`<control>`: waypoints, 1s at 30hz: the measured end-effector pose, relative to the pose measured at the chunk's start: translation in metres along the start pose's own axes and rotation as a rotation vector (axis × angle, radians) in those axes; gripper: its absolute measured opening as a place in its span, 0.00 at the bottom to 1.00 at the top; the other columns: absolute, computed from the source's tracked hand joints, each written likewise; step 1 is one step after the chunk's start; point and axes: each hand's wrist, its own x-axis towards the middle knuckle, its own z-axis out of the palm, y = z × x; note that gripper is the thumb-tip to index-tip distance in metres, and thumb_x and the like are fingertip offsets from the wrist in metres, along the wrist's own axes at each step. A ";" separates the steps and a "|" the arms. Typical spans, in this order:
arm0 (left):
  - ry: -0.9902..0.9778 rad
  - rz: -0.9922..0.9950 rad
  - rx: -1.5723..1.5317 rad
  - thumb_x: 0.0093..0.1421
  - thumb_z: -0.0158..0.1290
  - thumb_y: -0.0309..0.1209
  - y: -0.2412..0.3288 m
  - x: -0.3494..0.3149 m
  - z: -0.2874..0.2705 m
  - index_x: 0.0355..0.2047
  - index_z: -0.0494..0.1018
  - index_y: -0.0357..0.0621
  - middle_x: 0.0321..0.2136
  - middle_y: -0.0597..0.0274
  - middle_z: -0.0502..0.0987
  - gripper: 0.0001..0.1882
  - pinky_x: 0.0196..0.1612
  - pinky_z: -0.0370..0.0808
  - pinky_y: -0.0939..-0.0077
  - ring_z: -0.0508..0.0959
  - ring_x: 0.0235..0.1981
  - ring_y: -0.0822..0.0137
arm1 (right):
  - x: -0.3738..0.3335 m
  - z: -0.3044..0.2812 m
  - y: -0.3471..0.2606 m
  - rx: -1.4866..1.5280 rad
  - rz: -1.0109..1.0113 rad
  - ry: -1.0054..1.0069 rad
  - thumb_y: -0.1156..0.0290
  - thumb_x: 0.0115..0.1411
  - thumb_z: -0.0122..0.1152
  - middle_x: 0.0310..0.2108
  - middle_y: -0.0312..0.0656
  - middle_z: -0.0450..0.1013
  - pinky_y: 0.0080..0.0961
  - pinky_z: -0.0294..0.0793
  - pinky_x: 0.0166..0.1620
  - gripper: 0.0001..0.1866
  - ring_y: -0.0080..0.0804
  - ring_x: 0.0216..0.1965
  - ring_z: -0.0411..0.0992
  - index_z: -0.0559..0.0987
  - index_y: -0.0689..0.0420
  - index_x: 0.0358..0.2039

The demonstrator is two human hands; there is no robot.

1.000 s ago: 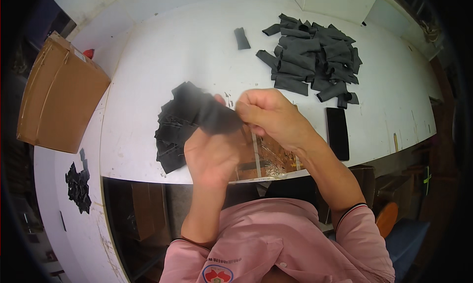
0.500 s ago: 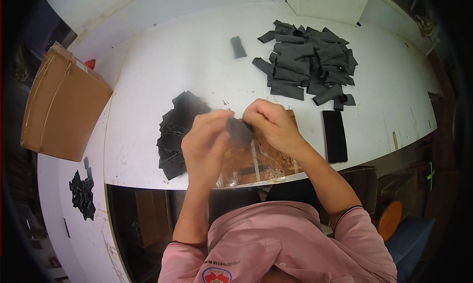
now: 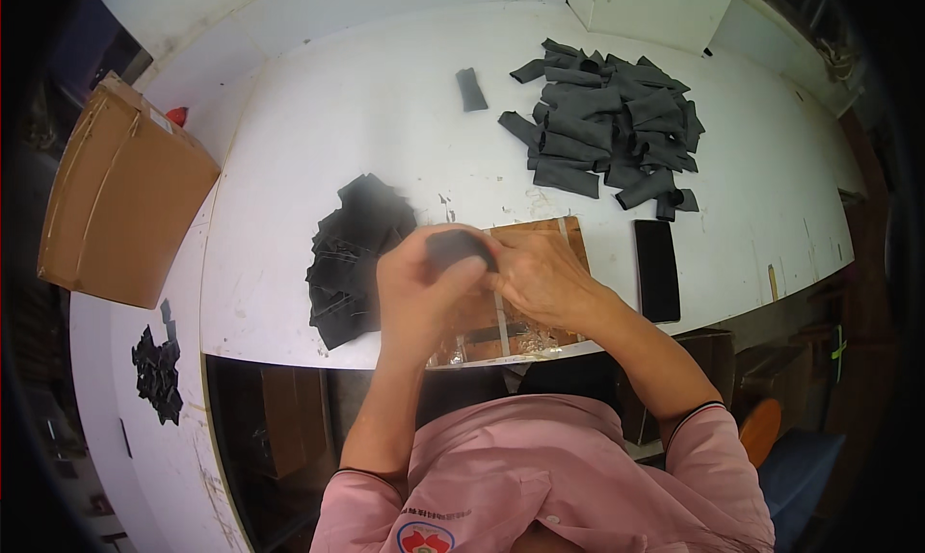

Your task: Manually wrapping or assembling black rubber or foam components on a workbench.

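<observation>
A dark fabric tube (image 3: 461,249) is held up over the near part of the table, blurred by motion. My left hand (image 3: 412,281) wraps round it, the thumb across its near side. Against the tube's right side, my right hand (image 3: 547,277) has its fingers closed at the edge; the fingertips are partly hidden. Under my hands lies a brown board (image 3: 564,240) with clear tape on it. Close by my left hand rests a stack of black fabric pieces (image 3: 349,269) with loose threads.
Dark grey fabric tubes (image 3: 578,134) are heaped at the far right, with a single tube (image 3: 471,91) to their left. A black phone (image 3: 656,269) lies right of the board. A cardboard box (image 3: 130,201) and black scraps (image 3: 157,378) are at the left.
My right hand has come down and closer to my left, now against the fabric tube. The tube has tilted and shifted slightly within my left hand.
</observation>
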 end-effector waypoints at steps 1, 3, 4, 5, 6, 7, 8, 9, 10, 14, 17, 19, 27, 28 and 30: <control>-0.065 0.032 0.105 0.47 0.53 0.21 0.006 0.001 0.003 0.30 0.70 0.33 0.27 0.57 0.73 0.08 0.32 0.70 0.81 0.72 0.29 0.71 | -0.001 0.000 -0.001 0.004 0.000 -0.004 0.62 0.50 0.55 0.18 0.46 0.69 0.34 0.66 0.23 0.14 0.43 0.20 0.68 0.74 0.61 0.27; -0.150 0.099 0.319 0.45 0.55 0.19 0.013 0.004 0.007 0.24 0.71 0.34 0.24 0.59 0.72 0.05 0.29 0.69 0.84 0.71 0.25 0.74 | -0.002 -0.001 -0.003 0.154 -0.089 0.171 0.63 0.50 0.55 0.16 0.46 0.68 0.34 0.66 0.23 0.13 0.44 0.19 0.68 0.74 0.61 0.26; -0.151 0.096 0.320 0.45 0.55 0.19 0.010 0.000 0.006 0.24 0.71 0.34 0.24 0.59 0.72 0.05 0.29 0.69 0.84 0.71 0.25 0.74 | -0.007 0.002 -0.004 0.155 -0.087 0.171 0.63 0.50 0.55 0.16 0.46 0.68 0.34 0.66 0.23 0.13 0.44 0.19 0.68 0.74 0.61 0.26; -0.162 0.083 0.383 0.44 0.55 0.18 0.003 0.001 0.003 0.24 0.71 0.34 0.24 0.60 0.72 0.05 0.28 0.68 0.84 0.70 0.25 0.75 | -0.011 0.010 0.001 0.176 -0.011 0.096 0.64 0.49 0.55 0.17 0.46 0.68 0.34 0.66 0.23 0.12 0.44 0.20 0.68 0.73 0.61 0.26; -0.172 0.070 0.447 0.44 0.55 0.18 -0.001 0.004 0.002 0.23 0.71 0.34 0.24 0.61 0.71 0.05 0.27 0.68 0.85 0.70 0.24 0.75 | -0.012 0.015 0.006 0.196 0.064 0.021 0.66 0.48 0.55 0.17 0.46 0.68 0.33 0.67 0.24 0.11 0.44 0.20 0.68 0.73 0.61 0.25; -0.175 0.068 0.450 0.44 0.55 0.18 0.001 0.004 0.003 0.23 0.71 0.34 0.24 0.61 0.71 0.05 0.27 0.68 0.85 0.70 0.24 0.75 | -0.009 0.017 0.006 0.197 0.043 0.044 0.68 0.47 0.56 0.18 0.46 0.68 0.32 0.67 0.24 0.10 0.43 0.21 0.68 0.73 0.61 0.26; -0.169 0.125 0.450 0.44 0.55 0.18 0.004 0.004 0.006 0.23 0.71 0.35 0.24 0.61 0.71 0.05 0.27 0.67 0.85 0.70 0.24 0.76 | -0.007 0.016 0.005 0.200 0.046 0.047 0.68 0.47 0.56 0.18 0.46 0.68 0.32 0.67 0.24 0.10 0.43 0.21 0.68 0.73 0.61 0.26; -0.162 0.181 0.451 0.45 0.55 0.18 0.007 0.004 0.008 0.23 0.71 0.35 0.24 0.62 0.71 0.04 0.26 0.67 0.86 0.70 0.24 0.77 | -0.005 0.013 0.003 0.240 -0.008 0.148 0.68 0.47 0.56 0.18 0.46 0.68 0.33 0.67 0.24 0.09 0.43 0.21 0.68 0.72 0.61 0.25; -0.153 0.237 0.450 0.45 0.55 0.18 0.008 0.002 0.010 0.23 0.71 0.35 0.24 0.62 0.70 0.04 0.26 0.66 0.86 0.69 0.24 0.77 | -0.005 0.011 0.000 0.280 -0.062 0.246 0.67 0.47 0.56 0.18 0.46 0.68 0.33 0.67 0.24 0.09 0.43 0.21 0.68 0.72 0.60 0.24; -0.202 0.123 0.657 0.47 0.54 0.18 -0.007 0.006 -0.001 0.22 0.70 0.36 0.25 0.63 0.71 0.03 0.27 0.67 0.87 0.69 0.25 0.78 | -0.017 0.028 0.016 0.229 0.010 0.059 0.65 0.49 0.55 0.17 0.48 0.68 0.34 0.66 0.24 0.11 0.45 0.21 0.68 0.73 0.60 0.28; -0.131 0.141 0.547 0.45 0.54 0.21 -0.010 0.004 0.005 0.30 0.68 0.37 0.24 0.65 0.70 0.10 0.25 0.64 0.83 0.67 0.21 0.76 | -0.013 0.026 0.016 0.338 0.061 0.036 0.62 0.51 0.53 0.16 0.48 0.67 0.35 0.65 0.24 0.13 0.46 0.20 0.67 0.73 0.60 0.31; -0.116 0.154 0.498 0.51 0.50 0.20 0.001 -0.001 0.009 0.35 0.66 0.34 0.26 0.59 0.73 0.10 0.35 0.69 0.83 0.72 0.29 0.74 | -0.008 0.010 0.007 0.339 0.098 0.017 0.60 0.52 0.52 0.15 0.48 0.67 0.36 0.65 0.24 0.15 0.46 0.19 0.67 0.74 0.60 0.31; 0.005 0.217 -0.120 0.55 0.47 0.29 0.009 -0.004 0.013 0.31 0.68 0.37 0.29 0.57 0.70 0.07 0.42 0.65 0.73 0.69 0.34 0.66 | 0.003 -0.005 -0.001 0.179 0.106 -0.062 0.55 0.52 0.51 0.13 0.47 0.66 0.36 0.64 0.22 0.18 0.46 0.17 0.66 0.74 0.59 0.28; -0.006 0.212 -0.299 0.56 0.46 0.30 0.009 -0.001 0.009 0.30 0.67 0.39 0.30 0.59 0.69 0.07 0.41 0.65 0.72 0.67 0.35 0.66 | 0.007 -0.009 -0.003 0.125 0.006 0.010 0.55 0.52 0.51 0.12 0.46 0.66 0.35 0.64 0.22 0.18 0.45 0.17 0.66 0.74 0.59 0.25; 0.026 0.215 -0.504 0.56 0.46 0.31 0.012 0.001 -0.003 0.31 0.66 0.40 0.30 0.59 0.68 0.07 0.42 0.64 0.71 0.66 0.35 0.65 | 0.008 -0.006 -0.004 0.072 -0.091 0.085 0.54 0.52 0.51 0.11 0.45 0.66 0.35 0.64 0.22 0.18 0.45 0.16 0.66 0.73 0.59 0.22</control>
